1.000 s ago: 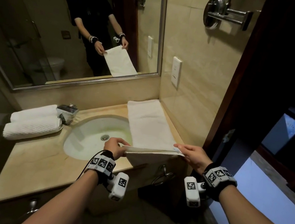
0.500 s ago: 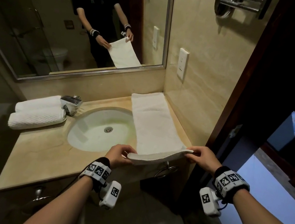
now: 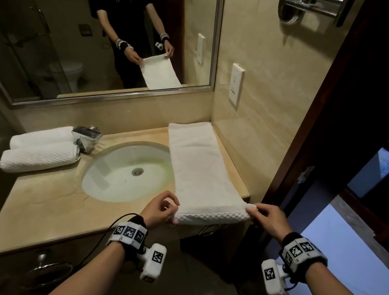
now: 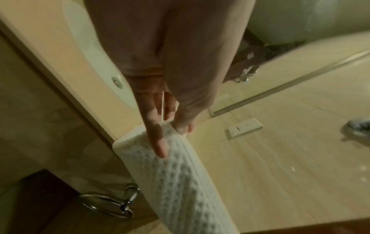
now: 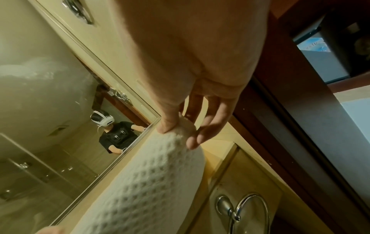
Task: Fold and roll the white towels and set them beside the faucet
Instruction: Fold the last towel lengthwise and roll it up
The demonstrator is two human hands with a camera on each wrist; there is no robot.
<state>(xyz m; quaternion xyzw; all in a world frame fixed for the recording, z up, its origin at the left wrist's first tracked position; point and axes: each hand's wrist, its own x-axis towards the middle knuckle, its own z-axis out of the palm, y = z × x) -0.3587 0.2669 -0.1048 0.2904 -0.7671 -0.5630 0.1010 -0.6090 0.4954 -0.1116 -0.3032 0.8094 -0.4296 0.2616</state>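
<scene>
A long white waffle towel (image 3: 199, 171) lies folded lengthwise on the counter right of the sink, its far end against the back wall. Its near end is curled over at the counter's front edge. My left hand (image 3: 165, 209) pinches the near left corner of that curl (image 4: 180, 166), thumb and fingers on the cloth. My right hand (image 3: 258, 213) pinches the near right corner (image 5: 156, 174). Two rolled white towels (image 3: 41, 147) lie side by side left of the chrome faucet (image 3: 87, 137).
The oval sink (image 3: 127, 172) sits in the beige counter (image 3: 44, 209), partly covered by the towel's left edge. A mirror (image 3: 92, 27) hangs behind, a socket plate (image 3: 235, 84) is on the right wall, and a dark door frame (image 3: 322, 117) stands close on the right. A chrome ring handle (image 4: 108, 204) hangs below the counter.
The near end of the towel, hanging flat over the counter edge before, has been lifted and turned over into a first curl. Both hands kept their hold on its corners.
</scene>
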